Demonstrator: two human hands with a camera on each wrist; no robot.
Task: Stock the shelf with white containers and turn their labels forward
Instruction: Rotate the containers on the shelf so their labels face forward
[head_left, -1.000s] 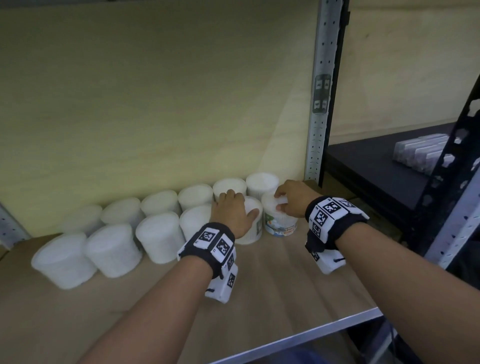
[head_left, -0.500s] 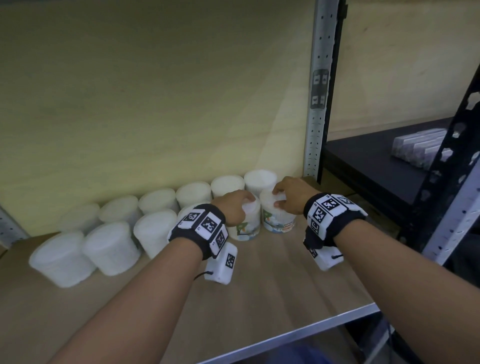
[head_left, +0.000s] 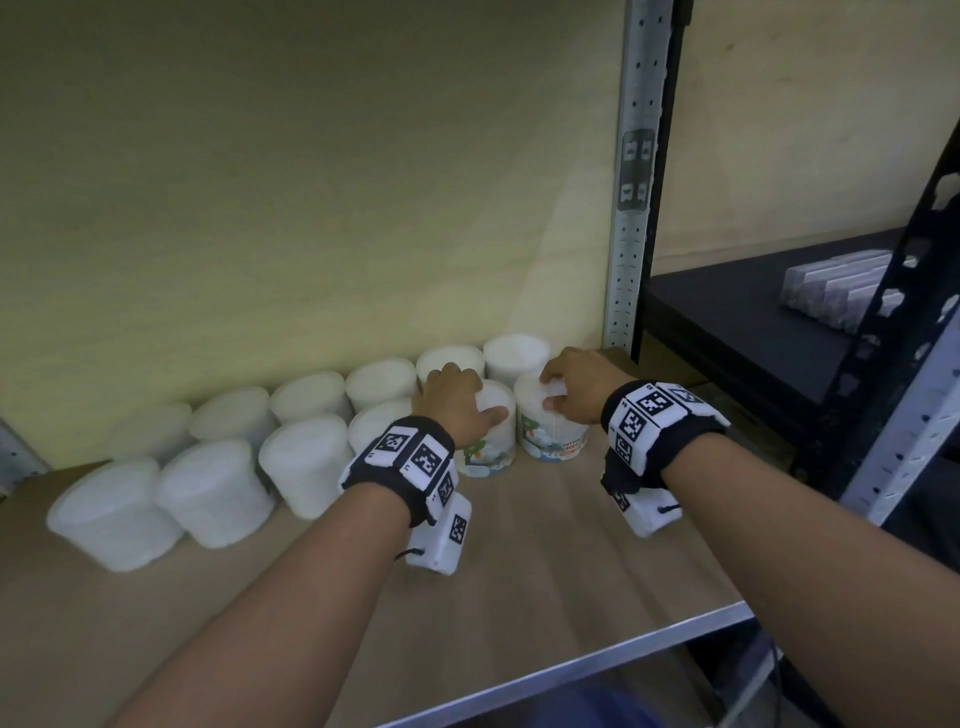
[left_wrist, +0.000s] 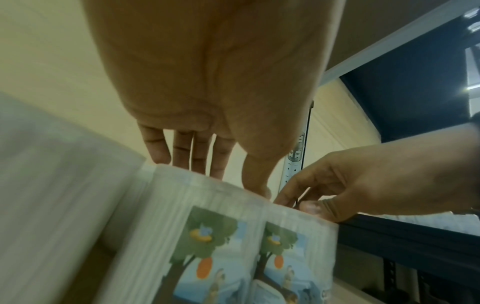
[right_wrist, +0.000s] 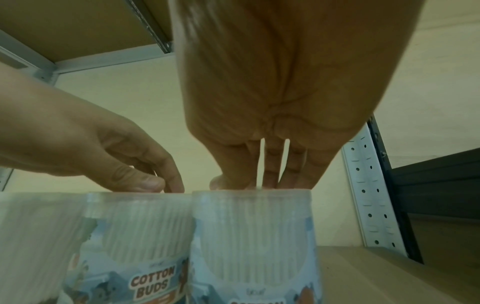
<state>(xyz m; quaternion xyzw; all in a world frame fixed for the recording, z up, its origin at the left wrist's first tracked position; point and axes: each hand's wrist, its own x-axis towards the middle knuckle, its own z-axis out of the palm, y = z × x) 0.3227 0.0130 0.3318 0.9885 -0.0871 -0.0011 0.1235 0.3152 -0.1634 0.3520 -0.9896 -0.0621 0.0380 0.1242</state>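
Observation:
Two white cotton-bud containers stand side by side at the right end of the front row on the wooden shelf (head_left: 545, 561). My left hand (head_left: 470, 395) grips the lid of the left container (head_left: 491, 457) from above, thumb on the near rim. My right hand (head_left: 550, 387) pinches the lid of the right container (head_left: 553, 441). Both picture labels face forward. The left wrist view shows my left hand (left_wrist: 228, 181) on the left container (left_wrist: 207, 236). The right wrist view shows my right hand (right_wrist: 259, 185) on the right container (right_wrist: 252, 236), with the left container (right_wrist: 140, 236) beside it.
Several more white containers (head_left: 306, 462) fill two rows to the left, showing plain white sides. A grey perforated upright (head_left: 631, 208) stands just right of the rows. Beyond it a black shelf (head_left: 753, 322) carries wrapped packs (head_left: 836, 286). A metal edge (head_left: 571, 665) fronts the shelf.
My left hand has twisted its container so the picture label now faces forward. My right hand has stayed on the right container's lid.

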